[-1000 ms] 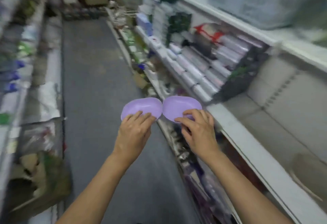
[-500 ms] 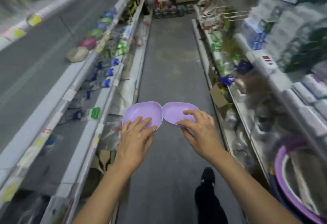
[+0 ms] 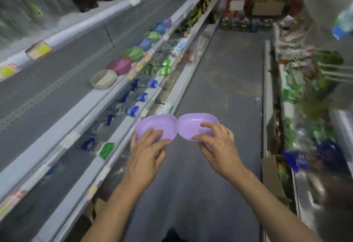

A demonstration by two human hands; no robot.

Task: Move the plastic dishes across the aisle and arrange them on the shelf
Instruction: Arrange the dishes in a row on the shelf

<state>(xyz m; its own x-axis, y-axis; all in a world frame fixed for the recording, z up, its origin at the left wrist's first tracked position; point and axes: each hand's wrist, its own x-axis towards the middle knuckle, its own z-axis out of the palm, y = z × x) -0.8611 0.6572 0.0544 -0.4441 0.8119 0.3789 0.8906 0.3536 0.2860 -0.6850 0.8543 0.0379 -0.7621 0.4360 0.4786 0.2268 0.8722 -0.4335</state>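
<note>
Two lilac plastic dishes are held side by side over the aisle floor, rims touching. My left hand [image 3: 148,149] pinches the near rim of the left lilac dish [image 3: 156,125], fingers inside the bowl. My right hand [image 3: 217,144] grips the right lilac dish [image 3: 198,122] the same way. On the grey shelf [image 3: 80,96] at the left stands a row of other plastic dishes: a beige dish [image 3: 104,79] nearest, then a maroon dish [image 3: 120,66], a green dish [image 3: 133,53] and several more in blue, green and purple farther back.
Lower left shelves hold packets with blue and green labels [image 3: 133,100]. The grey aisle floor [image 3: 225,81] runs ahead to stacked boxes and bottles [image 3: 246,22]. Right-hand shelves are crowded with blurred goods and a cardboard box [image 3: 271,176].
My view has swung left from the right-hand shelving to the left-hand shelving, so the dish row is now close at the left. Both hands keep holding the lilac dishes.
</note>
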